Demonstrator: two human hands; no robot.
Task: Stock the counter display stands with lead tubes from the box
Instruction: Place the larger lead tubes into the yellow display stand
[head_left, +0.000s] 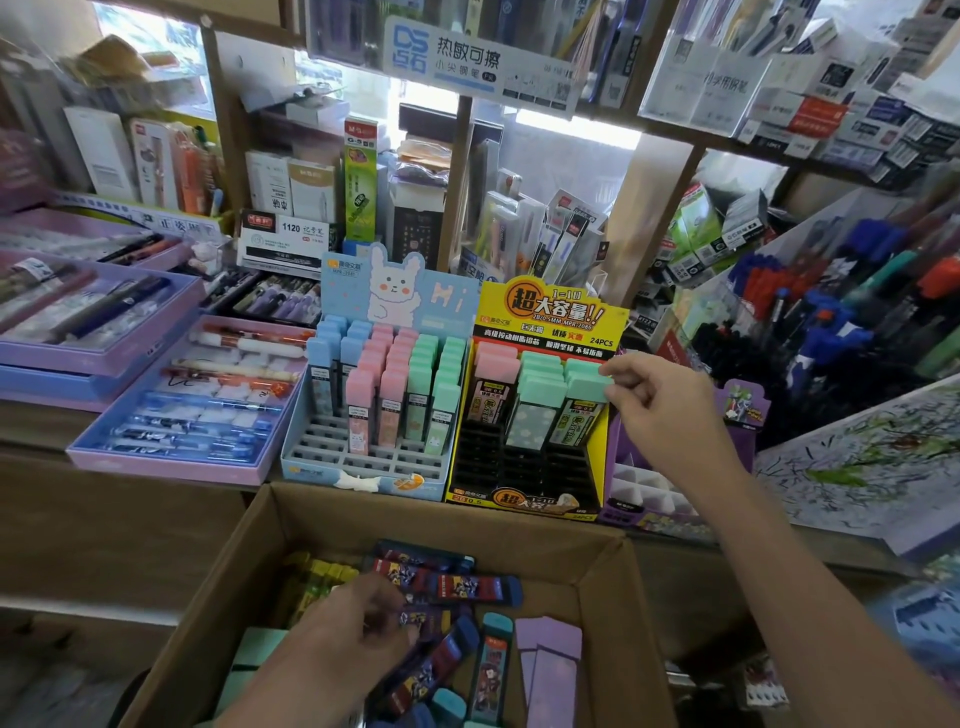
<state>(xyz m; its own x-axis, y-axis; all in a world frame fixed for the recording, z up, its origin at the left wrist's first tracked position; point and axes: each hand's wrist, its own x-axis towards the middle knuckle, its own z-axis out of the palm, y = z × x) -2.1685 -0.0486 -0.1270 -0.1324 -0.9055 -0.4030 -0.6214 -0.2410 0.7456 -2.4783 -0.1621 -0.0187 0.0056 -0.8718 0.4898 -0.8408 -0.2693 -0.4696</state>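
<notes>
Purple pen trays (156, 465) lie at left; blue and red pens (831, 332) stand massed at right.

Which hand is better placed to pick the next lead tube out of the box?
Left. The left hand is down in the cardboard box, reaching among the dark printed tubes, while the right hand is up at the yellow stand, pinching a mint-capped tube there.

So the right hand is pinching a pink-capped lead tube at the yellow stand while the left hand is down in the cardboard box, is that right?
Not quite. The tube that the right hand pinches has a mint-green cap, not pink; the head view shows it at the yellow stand. The left hand is down in the cardboard box, as you said.
</notes>
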